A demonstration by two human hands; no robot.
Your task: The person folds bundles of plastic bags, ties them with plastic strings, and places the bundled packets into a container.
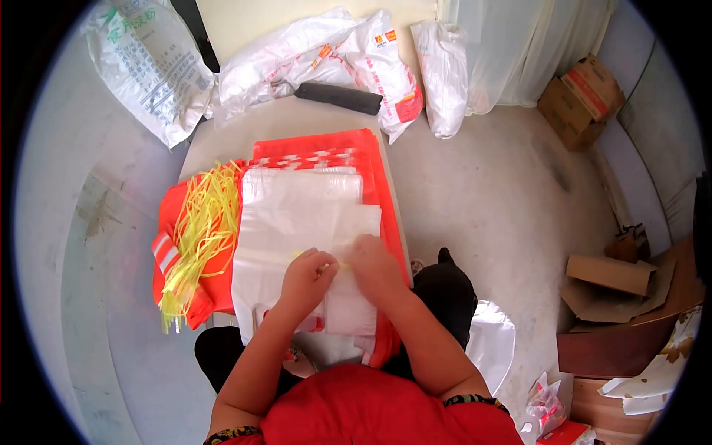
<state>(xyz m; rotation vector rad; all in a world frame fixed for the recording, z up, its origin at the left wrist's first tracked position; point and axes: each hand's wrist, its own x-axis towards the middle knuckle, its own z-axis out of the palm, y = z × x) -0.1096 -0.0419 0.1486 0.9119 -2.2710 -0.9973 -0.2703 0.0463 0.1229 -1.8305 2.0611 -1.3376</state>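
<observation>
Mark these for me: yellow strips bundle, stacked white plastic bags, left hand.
Yellow strips bundle (pixel 208 221): head view, upper middle of the loose bundle.
Stacked white plastic bags (pixel 285 211): head view, flat upper face of the stack.
Left hand (pixel 305 280): head view, back of the hand.

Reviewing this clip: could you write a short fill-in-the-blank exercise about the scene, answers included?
1. The bundle of thin strips is coloured ____.
2. The white plastic sheets lie on top of a stack coloured ____.
3. Of the left hand and right hand, the one nearer that bundle is the ____.

Missing words: yellow; red; left.
</observation>
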